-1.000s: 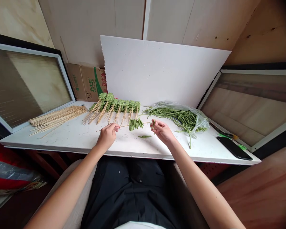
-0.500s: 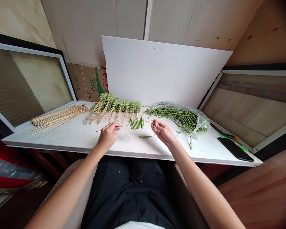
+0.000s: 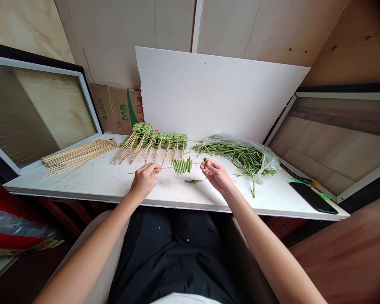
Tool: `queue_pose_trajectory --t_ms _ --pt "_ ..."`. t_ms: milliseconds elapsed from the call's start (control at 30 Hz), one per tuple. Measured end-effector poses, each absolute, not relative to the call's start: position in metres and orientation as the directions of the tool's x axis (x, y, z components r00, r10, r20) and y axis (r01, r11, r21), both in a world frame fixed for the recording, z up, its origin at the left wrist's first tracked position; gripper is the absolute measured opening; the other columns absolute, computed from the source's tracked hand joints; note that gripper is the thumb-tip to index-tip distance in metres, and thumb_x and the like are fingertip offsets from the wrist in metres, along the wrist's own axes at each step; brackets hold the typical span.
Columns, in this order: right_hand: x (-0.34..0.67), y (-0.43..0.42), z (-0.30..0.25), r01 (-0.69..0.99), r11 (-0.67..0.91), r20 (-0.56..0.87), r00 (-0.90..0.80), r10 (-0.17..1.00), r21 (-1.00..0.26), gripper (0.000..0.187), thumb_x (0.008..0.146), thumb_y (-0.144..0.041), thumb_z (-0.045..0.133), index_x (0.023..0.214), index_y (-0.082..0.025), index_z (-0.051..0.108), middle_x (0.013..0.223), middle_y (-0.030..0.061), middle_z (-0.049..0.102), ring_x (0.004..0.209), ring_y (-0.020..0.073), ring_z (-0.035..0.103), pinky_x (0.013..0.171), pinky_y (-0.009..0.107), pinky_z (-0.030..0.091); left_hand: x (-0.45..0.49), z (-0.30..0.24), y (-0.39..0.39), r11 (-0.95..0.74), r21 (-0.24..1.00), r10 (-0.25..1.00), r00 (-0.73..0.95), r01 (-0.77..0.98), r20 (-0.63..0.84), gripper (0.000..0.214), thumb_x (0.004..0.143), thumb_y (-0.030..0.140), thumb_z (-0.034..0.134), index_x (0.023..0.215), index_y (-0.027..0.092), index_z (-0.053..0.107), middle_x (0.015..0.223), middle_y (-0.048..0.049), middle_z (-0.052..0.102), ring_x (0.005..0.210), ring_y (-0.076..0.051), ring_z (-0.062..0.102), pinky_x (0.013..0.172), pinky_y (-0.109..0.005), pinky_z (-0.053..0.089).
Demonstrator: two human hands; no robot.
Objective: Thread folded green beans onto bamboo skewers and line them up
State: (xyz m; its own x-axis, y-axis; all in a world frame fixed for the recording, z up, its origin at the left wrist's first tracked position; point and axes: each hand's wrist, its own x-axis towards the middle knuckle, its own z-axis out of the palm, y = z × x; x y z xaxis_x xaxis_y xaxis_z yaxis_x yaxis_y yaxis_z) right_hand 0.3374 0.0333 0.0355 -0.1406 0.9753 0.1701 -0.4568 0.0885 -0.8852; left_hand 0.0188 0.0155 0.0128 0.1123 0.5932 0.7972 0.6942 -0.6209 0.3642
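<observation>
My left hand (image 3: 145, 179) is closed around a thin wooden skewer (image 3: 167, 167), whose blunt end sticks out to the left. Several cut green bean pieces (image 3: 182, 165) are threaded side by side along its middle. At the skewer's right tip, my right hand (image 3: 214, 172) pinches a short green bean piece (image 3: 205, 162) between thumb and fingers; whether the tip has gone into it I cannot tell. A few loose bean pieces (image 3: 193, 181) lie on the white table (image 3: 174, 196) below the skewer.
Finished bean skewers (image 3: 158, 138) are stacked at the back, beside a cardboard box (image 3: 117, 109). Bare skewers (image 3: 79, 154) lie at left. Long green beans (image 3: 240, 154) spill from a clear plastic bag (image 3: 267, 158) at right. A black phone (image 3: 313, 197) and a knife (image 3: 296, 174) rest near the right edge.
The skewer with its bean pieces has shifted very slightly to the right, and the right hand's bean piece now sits at the skewer's tip. Otherwise both hands stay almost in place.
</observation>
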Motion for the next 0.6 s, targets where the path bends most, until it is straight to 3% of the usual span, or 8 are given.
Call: queue_pose_trajectory --t_ms 333,600 --pt "0.3371 0.0354 0.0317 -0.462 0.082 0.171 -0.154 0.973 -0.883 0.034 0.071 -0.04 0.1 0.094 -0.024 0.081 0.094 0.0033 0.076 0.091 0.0169 0.072 0.086 0.029 0.063 0.0198 0.0127 0.0154 -0.613 0.377 0.61 0.113 0.695 0.784 0.03 0.087 0.002 0.049 0.091 0.021 0.071 0.086 -0.0041 0.078 0.083 -0.02 0.076 0.079 -0.028 0.06" --pt "0.3343 0.029 0.0375 -0.449 0.103 0.187 -0.147 0.971 -0.887 0.032 0.073 -0.04 0.099 0.092 -0.022 0.081 0.093 0.0036 0.074 0.09 0.0164 0.071 0.081 0.027 0.061 0.0196 0.0123 0.0155 -0.613 0.378 0.611 0.114 0.693 0.783 0.029 0.086 0.002 0.05 0.091 0.021 0.071 0.086 -0.004 0.078 0.083 -0.02 0.075 0.079 -0.028 0.06"
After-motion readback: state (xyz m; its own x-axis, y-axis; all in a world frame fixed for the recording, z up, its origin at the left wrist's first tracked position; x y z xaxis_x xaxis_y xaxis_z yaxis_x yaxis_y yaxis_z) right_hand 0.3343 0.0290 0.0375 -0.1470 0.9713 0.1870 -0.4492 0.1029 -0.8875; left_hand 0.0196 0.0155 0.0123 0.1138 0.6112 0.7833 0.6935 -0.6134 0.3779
